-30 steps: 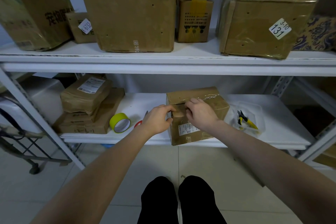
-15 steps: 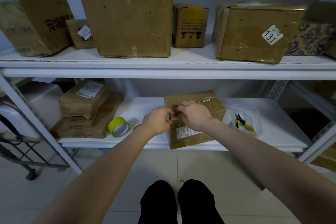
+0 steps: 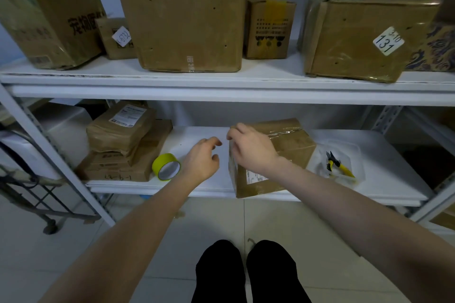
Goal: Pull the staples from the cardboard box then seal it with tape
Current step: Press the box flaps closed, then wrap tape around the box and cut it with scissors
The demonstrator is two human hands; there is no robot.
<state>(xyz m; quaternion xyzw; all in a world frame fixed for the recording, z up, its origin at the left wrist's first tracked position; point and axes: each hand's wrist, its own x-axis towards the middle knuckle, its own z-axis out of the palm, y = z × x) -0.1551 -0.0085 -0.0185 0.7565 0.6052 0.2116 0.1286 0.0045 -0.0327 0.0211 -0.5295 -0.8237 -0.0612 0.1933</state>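
Handling note: small cardboard box [image 3: 290, 147] on the lower shelf [image 3: 202, 140], right of centre, its near corner at the shelf's front edge.

Box looks light and stiff-walled but scuffed, with glossy clear tape across the top (likely slick there); best held by its bare side faces or corners. White label on near face. Right hand [image 3: 251, 147] rests on its top left corner, fingers curled; whether they pinch anything, cannot tell. Left hand [image 3: 202, 157] hovers at 9 o'clock of the box, grip apart and empty. Yellow tape roll [image 3: 166, 167] further out at 9 o'clock.
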